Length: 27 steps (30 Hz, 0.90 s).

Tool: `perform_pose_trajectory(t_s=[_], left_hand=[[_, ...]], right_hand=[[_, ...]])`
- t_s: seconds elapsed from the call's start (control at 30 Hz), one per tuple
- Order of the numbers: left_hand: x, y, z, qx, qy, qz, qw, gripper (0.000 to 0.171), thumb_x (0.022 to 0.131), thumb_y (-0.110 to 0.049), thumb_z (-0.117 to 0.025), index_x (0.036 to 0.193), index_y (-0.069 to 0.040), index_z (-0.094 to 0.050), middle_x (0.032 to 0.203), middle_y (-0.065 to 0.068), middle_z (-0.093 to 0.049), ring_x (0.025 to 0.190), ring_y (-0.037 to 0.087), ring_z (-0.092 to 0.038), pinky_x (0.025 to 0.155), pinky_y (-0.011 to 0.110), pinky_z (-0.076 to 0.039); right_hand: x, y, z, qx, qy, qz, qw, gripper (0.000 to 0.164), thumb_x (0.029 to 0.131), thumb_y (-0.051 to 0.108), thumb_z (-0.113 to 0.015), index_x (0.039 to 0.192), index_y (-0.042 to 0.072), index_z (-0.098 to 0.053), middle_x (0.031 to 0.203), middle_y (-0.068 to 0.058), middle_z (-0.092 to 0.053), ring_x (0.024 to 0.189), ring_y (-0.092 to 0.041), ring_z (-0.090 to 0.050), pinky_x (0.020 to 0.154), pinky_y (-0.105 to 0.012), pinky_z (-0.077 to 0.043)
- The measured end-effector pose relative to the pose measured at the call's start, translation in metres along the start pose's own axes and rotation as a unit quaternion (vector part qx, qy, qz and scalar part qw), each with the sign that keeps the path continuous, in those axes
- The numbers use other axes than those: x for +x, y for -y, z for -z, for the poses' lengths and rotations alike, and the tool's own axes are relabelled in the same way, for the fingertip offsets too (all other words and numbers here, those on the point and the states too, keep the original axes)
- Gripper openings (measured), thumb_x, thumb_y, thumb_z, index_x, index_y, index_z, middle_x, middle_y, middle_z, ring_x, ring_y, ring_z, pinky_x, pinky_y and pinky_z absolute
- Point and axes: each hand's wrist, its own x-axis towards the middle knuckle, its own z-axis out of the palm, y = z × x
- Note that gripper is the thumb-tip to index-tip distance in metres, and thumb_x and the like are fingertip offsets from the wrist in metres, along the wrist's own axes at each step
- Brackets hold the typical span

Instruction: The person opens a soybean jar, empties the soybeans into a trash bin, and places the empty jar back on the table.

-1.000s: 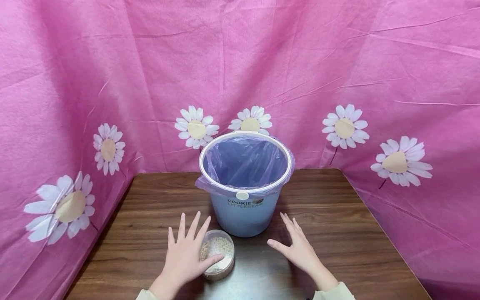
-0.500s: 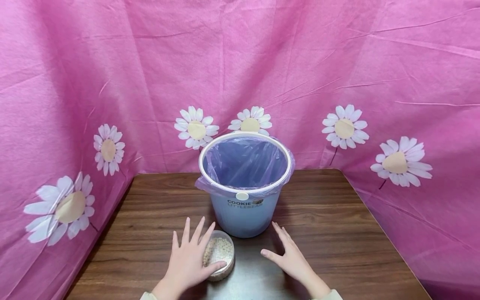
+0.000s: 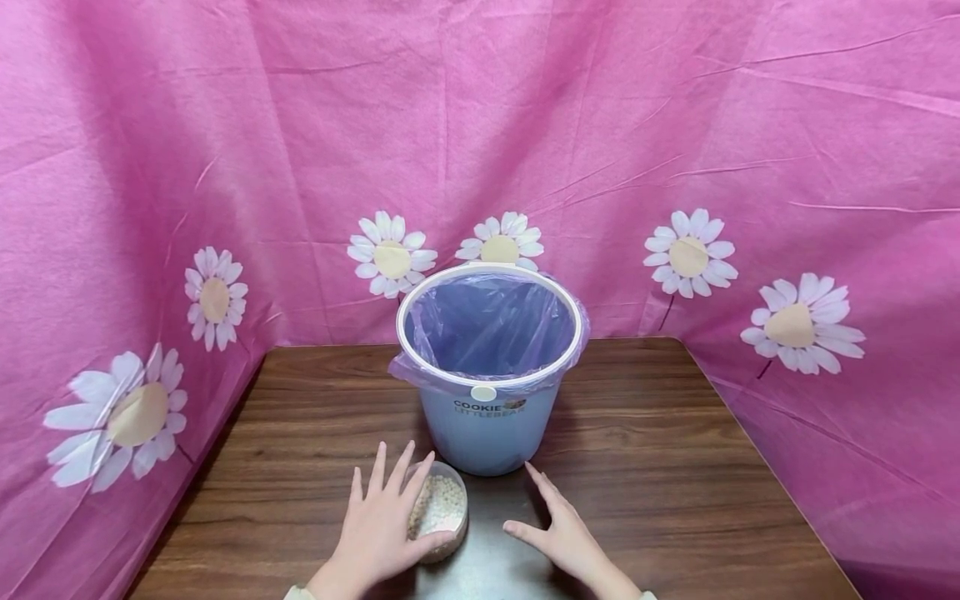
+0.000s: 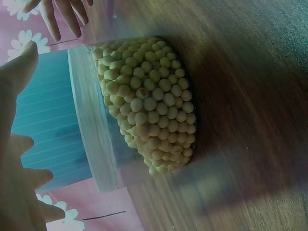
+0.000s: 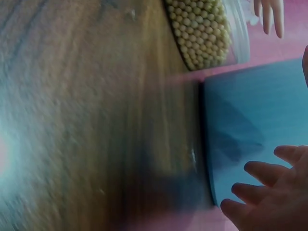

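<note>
A clear round plastic jar (image 3: 450, 496) of pale yellow beans stands on the table, close in front of a blue bin. My left hand (image 3: 378, 529) is spread over the jar's left side and covers part of it in the head view. In the left wrist view the jar of beans (image 4: 149, 101) has no fingers round it. My right hand (image 3: 564, 533) is to the jar's right, fingers straight and thumb held apart, with nothing in its grasp. Its fingertips overlap the bin's lower front in the right wrist view.
The blue bin (image 3: 487, 437) has a white rim and a purple plastic liner (image 3: 495, 321) folded over it. It stands upright on the wooden table (image 3: 660, 433). A pink cloth (image 3: 600, 125) printed with daisies hangs behind and on both sides.
My right hand has moved left and toward me, nearer the jar. My left hand has shifted slightly right and down over the jar. Jar and bin stay in place.
</note>
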Motion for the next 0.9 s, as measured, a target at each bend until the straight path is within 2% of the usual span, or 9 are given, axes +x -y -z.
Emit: perform_pose_trajectory(t_s=[0.17,0.43,0.67,0.9], left_hand=[[0.0,-0.002,0.0,-0.016,0.011,0.002,0.9998,0.098,0.071,-0.079,-0.065,0.15,-0.026,-0.043,0.156,0.007,-0.042,0.142,0.047,-0.035,0.102,0.075,-0.033],[0.0,0.0,-0.005,-0.028,0.029,0.01,0.9991,0.098,0.072,-0.083,-0.06,0.15,-0.025,-0.044,0.155,0.007,-0.043,0.142,0.046,-0.036,0.103,0.072,-0.035],[0.001,0.002,-0.008,-0.037,0.039,0.014,0.9984,0.099,0.071,-0.078,-0.065,0.151,-0.026,-0.042,0.154,0.009,-0.043,0.141,0.045,-0.037,0.103,0.068,-0.038],[0.0,0.004,-0.013,-0.037,0.042,0.017,0.9983,0.1,0.07,-0.081,-0.064,0.15,-0.024,-0.043,0.153,0.012,-0.044,0.138,0.046,-0.04,0.101,0.065,-0.042]], right_hand=[[0.001,0.001,-0.006,0.003,0.031,0.012,0.999,0.09,0.08,0.042,-0.08,0.153,0.012,-0.037,0.152,-0.025,-0.041,0.139,-0.043,-0.04,0.109,-0.062,-0.036],[0.002,-0.001,-0.02,-0.004,0.05,0.042,0.998,0.09,0.079,0.042,-0.081,0.153,0.013,-0.038,0.151,-0.016,-0.046,0.135,-0.038,-0.046,0.105,-0.054,-0.043],[0.006,0.003,-0.027,0.005,0.076,0.047,0.996,0.092,0.079,0.043,-0.081,0.153,0.012,-0.037,0.152,-0.016,-0.046,0.137,-0.038,-0.044,0.107,-0.053,-0.043],[0.012,0.004,-0.032,0.008,0.08,0.058,0.995,0.095,0.076,0.042,-0.084,0.153,0.011,-0.037,0.152,-0.015,-0.046,0.136,-0.039,-0.045,0.107,-0.052,-0.042]])
